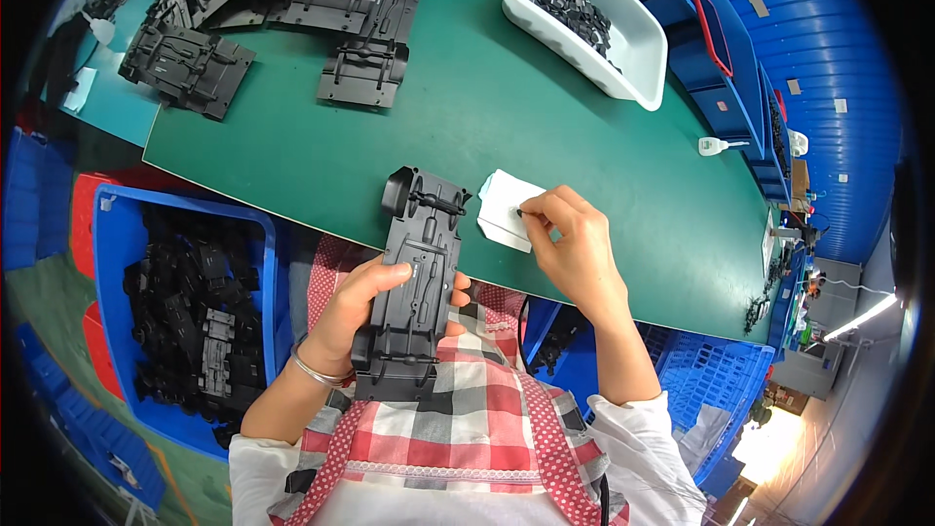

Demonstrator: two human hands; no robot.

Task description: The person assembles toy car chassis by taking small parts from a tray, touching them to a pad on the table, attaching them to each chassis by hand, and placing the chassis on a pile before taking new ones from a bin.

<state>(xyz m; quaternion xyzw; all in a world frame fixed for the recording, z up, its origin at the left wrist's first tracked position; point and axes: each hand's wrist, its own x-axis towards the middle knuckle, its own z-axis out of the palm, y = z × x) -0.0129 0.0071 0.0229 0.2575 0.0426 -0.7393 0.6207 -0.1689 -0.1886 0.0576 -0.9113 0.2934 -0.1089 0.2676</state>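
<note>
Head view: black chassis in left hand, lengthwise toward table.

- A small white paper packet lies on the green table, near its front edge.
- At three o'clock, pale rectangular labels are stuck on the blue bins.

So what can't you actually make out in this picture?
- Head view: the item pinched by the right hand over the small white dish is too small to identify.
- The underside of the black plastic chassis is hidden, covered by the left hand.
- Black parts in the white tray are too small to distinguish.
- The blue crate is partly hidden beneath the table edge.
</note>
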